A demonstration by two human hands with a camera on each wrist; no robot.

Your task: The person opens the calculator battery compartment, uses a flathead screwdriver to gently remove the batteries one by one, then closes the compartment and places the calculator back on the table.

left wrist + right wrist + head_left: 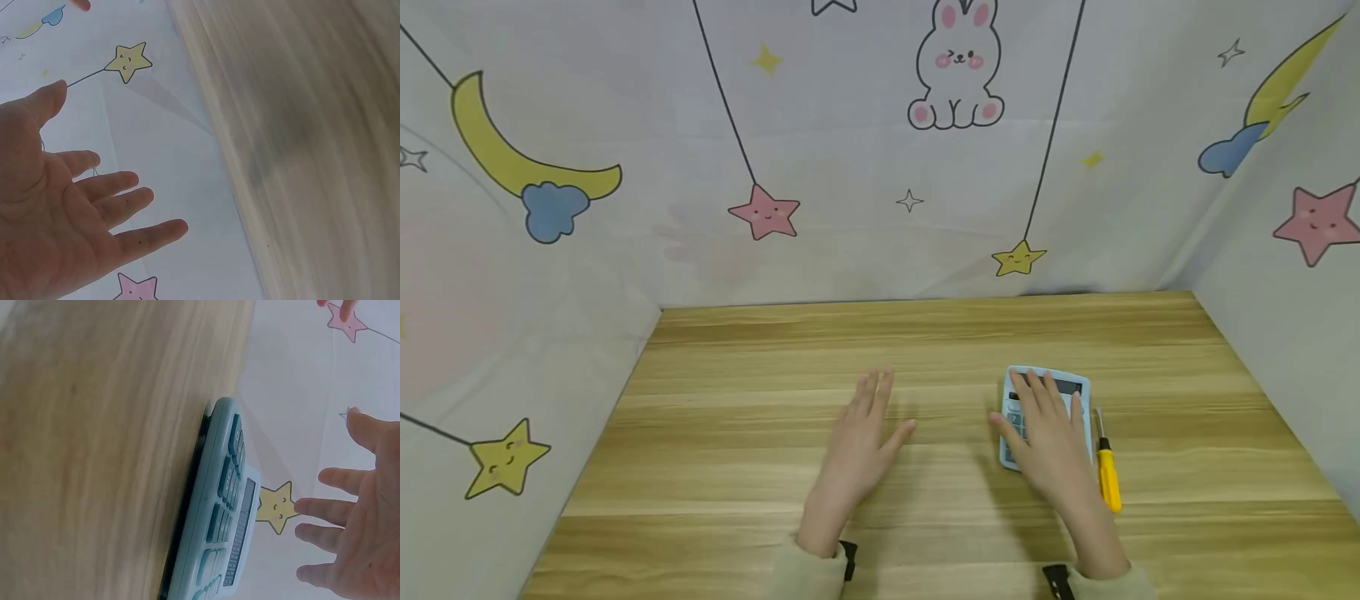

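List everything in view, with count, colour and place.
Calculator: 1, light blue, on the table below the right hand
Screwdriver: 1, yellow and black handle, right of the calculator
Table: 1, wood-brown, under everything
Backdrop: white, behind and beside the table; panel count unclear
Printed rabbit: 1, white and pink, top centre
Printed moons: 2, yellow, upper left and right
Printed clouds: 2, blue, on the moons
Printed stars: several, pink, yellow or outlined, across the backdrop
Sleeves: 2, pale, bottom edge
Left hand: 1, bare, above the table
Right hand: 1, bare, above the calculator
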